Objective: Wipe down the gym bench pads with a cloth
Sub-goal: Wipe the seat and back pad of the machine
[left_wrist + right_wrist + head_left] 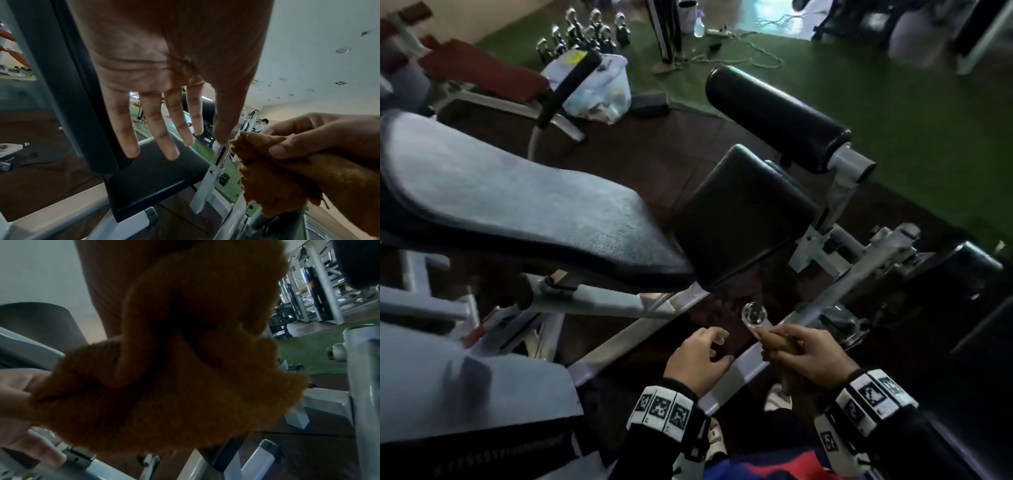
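Fingers (171,128) of your left hand (697,359) are spreading wide and nearly straight in the left wrist view, holding nothing, with the palm hanging over the bench frame (619,346). Your right hand (810,356) is gripping a bunched brown cloth (779,342), its fingers and thumb curling round the folds; the cloth is sticking out past the thumb toward the left hand, just beside it but not touching. In the right wrist view the cloth (185,361) is filling most of the frame, hanging in loose folds below your palm.

You are holding both hands low, beside the bench and apart from its padding. The long back pad (517,202) is lying tilted to your left, and the small black seat pad (743,212) is sitting just beyond its end. In the left wrist view the seat pad (160,177) is showing small droplets on its surface. The black roller pad (774,116) is sitting farther out on its grey post. A spray bottle (699,24) is standing well away on the green floor (911,113), near a person's legs (666,31) in striped trousers.
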Motion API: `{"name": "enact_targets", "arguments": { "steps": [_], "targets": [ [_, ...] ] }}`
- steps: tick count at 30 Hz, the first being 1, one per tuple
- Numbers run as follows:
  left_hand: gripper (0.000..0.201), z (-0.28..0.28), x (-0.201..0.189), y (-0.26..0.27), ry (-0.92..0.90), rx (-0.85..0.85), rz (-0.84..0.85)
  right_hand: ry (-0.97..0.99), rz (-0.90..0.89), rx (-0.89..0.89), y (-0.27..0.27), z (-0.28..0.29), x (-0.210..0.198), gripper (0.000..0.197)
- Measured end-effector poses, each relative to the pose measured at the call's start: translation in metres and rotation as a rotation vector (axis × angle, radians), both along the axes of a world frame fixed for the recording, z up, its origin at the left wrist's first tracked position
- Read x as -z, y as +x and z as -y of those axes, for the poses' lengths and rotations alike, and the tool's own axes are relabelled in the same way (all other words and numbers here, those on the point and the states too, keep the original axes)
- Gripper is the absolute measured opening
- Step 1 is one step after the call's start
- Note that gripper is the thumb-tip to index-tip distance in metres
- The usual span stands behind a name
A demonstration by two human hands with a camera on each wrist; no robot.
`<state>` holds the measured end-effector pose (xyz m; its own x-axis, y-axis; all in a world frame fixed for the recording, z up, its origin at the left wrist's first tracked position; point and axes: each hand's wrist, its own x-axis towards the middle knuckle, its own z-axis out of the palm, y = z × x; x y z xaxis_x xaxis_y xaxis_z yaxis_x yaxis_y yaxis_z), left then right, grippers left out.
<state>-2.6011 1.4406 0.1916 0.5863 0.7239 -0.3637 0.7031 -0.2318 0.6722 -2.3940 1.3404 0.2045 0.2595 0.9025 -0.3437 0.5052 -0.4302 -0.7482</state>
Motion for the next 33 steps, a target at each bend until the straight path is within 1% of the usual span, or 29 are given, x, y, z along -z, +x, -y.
{"name": "enact_targets", "arguments": {
  "steps": [4,7,9,17,19,23,29,31,33],
  "targets": [
    [0.036,-0.019,0.004,0.022,-0.031,0.027,-0.01,-0.031,0.001,0.032,0.02,-0.015,0.002,0.037],
    [0.037,-0.037,0.005,0.043,-0.041,0.019,-0.013,-0.02,-0.074,0.029,0.043,-0.037,0.002,0.034],
    [0.036,-0.05,0.008,0.059,-0.039,0.009,-0.022,-0.024,-0.089,0.021,0.062,-0.053,0.005,0.032],
    [0.041,-0.091,0.025,0.122,-0.06,-0.049,-0.055,0.007,-0.057,-0.021,0.122,-0.116,0.02,0.034],
    [0.042,-0.101,0.03,0.135,-0.067,-0.078,-0.053,0.026,-0.069,-0.003,0.133,-0.129,0.027,0.033],
    [0.04,-0.127,0.044,0.155,-0.072,-0.113,-0.049,0.009,-0.044,0.049,0.148,-0.156,0.047,0.037],
    [0.037,-0.184,0.079,0.183,-0.113,-0.162,-0.041,-0.086,-0.132,0.153,0.155,-0.2,0.086,0.041],
    [0.039,-0.206,0.097,0.195,-0.135,-0.19,-0.044,-0.111,-0.13,0.168,0.156,-0.215,0.099,0.043],
    [0.042,-0.23,0.12,0.208,-0.148,-0.215,-0.045,-0.095,-0.106,0.188,0.159,-0.233,0.117,0.045]
  ]
}}
